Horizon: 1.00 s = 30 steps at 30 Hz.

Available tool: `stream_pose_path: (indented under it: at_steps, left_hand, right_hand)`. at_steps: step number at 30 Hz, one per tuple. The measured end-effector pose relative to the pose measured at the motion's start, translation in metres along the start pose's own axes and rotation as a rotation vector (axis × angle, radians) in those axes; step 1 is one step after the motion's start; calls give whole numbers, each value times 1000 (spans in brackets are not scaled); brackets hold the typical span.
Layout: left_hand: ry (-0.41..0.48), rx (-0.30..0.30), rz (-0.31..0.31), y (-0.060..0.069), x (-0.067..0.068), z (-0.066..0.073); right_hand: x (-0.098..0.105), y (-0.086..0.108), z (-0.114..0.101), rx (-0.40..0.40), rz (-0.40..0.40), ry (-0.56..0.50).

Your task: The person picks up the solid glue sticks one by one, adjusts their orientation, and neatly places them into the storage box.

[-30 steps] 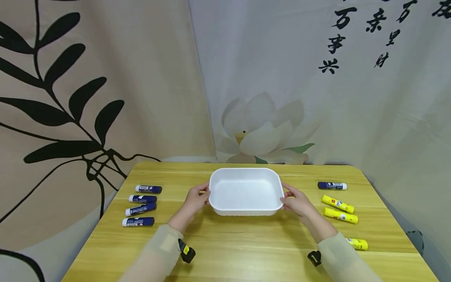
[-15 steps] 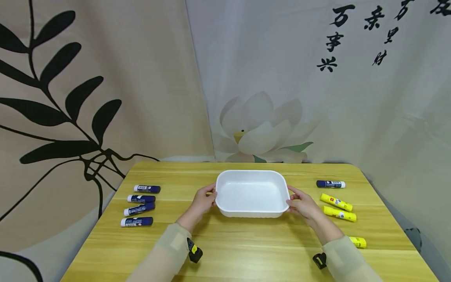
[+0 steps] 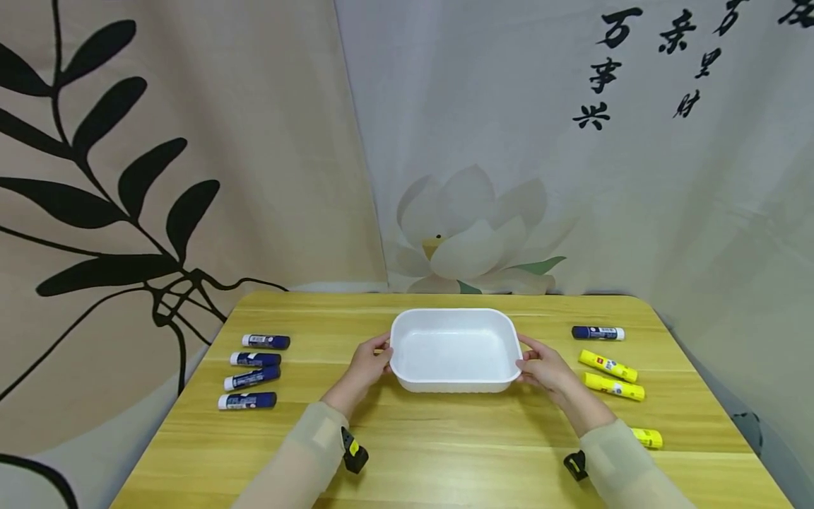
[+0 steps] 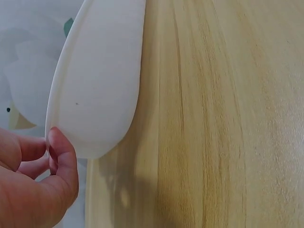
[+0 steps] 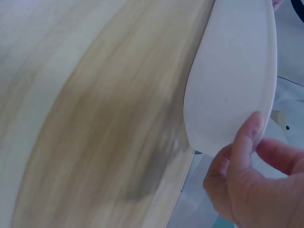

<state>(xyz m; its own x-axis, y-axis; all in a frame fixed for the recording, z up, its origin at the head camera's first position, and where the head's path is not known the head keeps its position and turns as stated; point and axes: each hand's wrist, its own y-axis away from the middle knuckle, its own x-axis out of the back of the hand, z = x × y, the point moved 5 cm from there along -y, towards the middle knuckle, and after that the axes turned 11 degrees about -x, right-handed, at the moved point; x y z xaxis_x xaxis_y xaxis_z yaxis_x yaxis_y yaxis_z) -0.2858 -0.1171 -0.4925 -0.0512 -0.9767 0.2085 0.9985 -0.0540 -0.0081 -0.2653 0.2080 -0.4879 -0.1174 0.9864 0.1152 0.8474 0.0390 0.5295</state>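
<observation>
A white rectangular plastic tray (image 3: 455,385) is held between both hands near the middle of the table. My left hand (image 3: 369,364) pinches its left rim; in the left wrist view, the thumb of that hand (image 4: 38,180) presses the tray's outer wall (image 4: 102,80). At the opposite end my right hand (image 3: 550,367) pinches the right rim. The right wrist view shows this hand (image 5: 256,171) with its thumb against the tray's side (image 5: 230,76). Nothing lies inside the tray. Whether its base touches the table, I cannot tell.
Several navy glue sticks (image 3: 249,401) with white ends lie in a column on the left of the wooden table (image 3: 432,452). On the right are one navy glue stick (image 3: 598,333) and yellow ones (image 3: 613,387), one partly behind the right sleeve. A printed curtain (image 3: 286,141) hangs behind.
Both hands and the tray have shifted slightly right in the head view since a second ago. Over the last half second they have hardly moved. The glue sticks lie as before.
</observation>
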Motion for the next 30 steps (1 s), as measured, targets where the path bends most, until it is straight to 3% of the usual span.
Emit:
stream_pose_path:
  at_steps: [3, 7, 12, 14, 18, 20, 23, 30]
  left_hand:
    - [2, 3, 10, -2, 0, -5]
    - [-4, 6, 13, -2, 0, -6]
    - [-18, 6, 18, -4, 0, -7]
    - [-20, 9, 20, -5, 0, -8]
    - [-24, 11, 11, -4, 0, -6]
    - [-21, 22, 15, -4, 0, -6]
    - [-17, 20, 15, -3, 0, -5]
    - [-19, 17, 17, -3, 0, -5]
  right_hand:
    - [2, 1, -1, 0, -25, 31]
    - [17, 16, -6, 96, -64, 224]
    - [48, 46, 0, 472, -26, 689]
    - [61, 59, 9, 625, 33, 845]
    - [88, 77, 32, 794, 116, 1031]
    - [101, 81, 44, 816, 128, 1088]
    - [116, 83, 60, 791, 72, 1131]
    - [130, 77, 78, 726, -3, 1116]
